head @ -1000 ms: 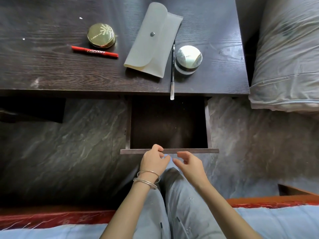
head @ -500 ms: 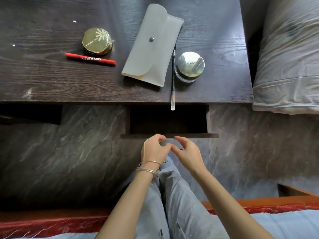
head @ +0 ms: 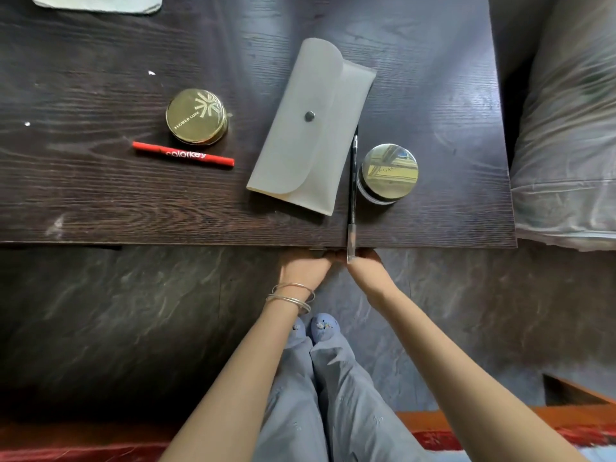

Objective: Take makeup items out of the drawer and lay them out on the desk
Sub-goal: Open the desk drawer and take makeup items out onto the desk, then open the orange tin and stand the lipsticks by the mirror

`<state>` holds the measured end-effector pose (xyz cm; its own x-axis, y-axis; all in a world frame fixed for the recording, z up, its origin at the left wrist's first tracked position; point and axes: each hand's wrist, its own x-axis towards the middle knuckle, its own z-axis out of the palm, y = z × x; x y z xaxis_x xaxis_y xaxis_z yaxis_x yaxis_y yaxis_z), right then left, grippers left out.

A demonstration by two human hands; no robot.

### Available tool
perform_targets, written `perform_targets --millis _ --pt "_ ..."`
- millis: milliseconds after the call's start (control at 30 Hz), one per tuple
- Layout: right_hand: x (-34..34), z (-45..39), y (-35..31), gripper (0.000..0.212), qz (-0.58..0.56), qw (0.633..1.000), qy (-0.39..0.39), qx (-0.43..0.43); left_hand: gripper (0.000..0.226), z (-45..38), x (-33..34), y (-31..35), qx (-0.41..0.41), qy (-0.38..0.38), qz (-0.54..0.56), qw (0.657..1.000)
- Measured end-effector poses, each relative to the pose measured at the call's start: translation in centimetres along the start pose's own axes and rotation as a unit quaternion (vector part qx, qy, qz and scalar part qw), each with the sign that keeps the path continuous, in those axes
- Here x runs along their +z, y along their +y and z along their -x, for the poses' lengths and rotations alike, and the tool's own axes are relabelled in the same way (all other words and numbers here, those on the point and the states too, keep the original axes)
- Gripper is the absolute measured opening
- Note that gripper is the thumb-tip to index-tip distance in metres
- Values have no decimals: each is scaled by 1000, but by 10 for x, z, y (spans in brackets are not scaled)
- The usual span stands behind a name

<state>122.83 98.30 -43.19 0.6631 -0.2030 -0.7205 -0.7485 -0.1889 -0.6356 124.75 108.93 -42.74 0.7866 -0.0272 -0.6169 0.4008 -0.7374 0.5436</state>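
Several makeup items lie on the dark wooden desk (head: 100, 201): a gold round compact (head: 196, 116), a red Colorkey pencil (head: 183, 154) in front of it, a pale snap pouch (head: 310, 135), a thin black pencil (head: 352, 181) overhanging the front edge, and a mirror-lidded jar (head: 389, 171). My left hand (head: 305, 268), with bangles on its wrist, and my right hand (head: 368, 270) are side by side against the desk's front edge, their fingertips hidden beneath it. The drawer is out of sight under the desktop.
A grey pillow or bedding (head: 566, 128) presses against the desk's right side. A pale flat item (head: 96, 1) pokes in at the top left. My legs and blue slippers (head: 321, 326) stand on dark stone floor; an orange bed frame (head: 500, 418) is behind.
The open, empty drawer has slid in under the desk with both hands following it forward. The view has moved closer to the desk.
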Motion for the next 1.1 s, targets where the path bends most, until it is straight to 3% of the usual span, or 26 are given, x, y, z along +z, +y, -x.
perform_targets --millis 100,200,267,433,833,1100 --pt "-3 1 -6 23 -8 1000 1 3 42 -2 -3 0 -1 -25 -15 1000" --pt "-3 7 -9 10 24 999 -18 15 40 1 -6 2 -47 -86 -5 995" --pt "-3 16 -8 21 46 998 -26 34 38 13 -12 6 -60 -93 14 994" --pt "-16 68 -17 31 25 999 -33 17 49 60 -32 15 4 -102 34 994" --pt "-47 165 -97 32 -35 986 3 -162 42 140 -121 52 125 -4 134 983" --pt "-59 155 -122 37 -37 986 14 -165 42 134 -142 77 128 5 164 978"
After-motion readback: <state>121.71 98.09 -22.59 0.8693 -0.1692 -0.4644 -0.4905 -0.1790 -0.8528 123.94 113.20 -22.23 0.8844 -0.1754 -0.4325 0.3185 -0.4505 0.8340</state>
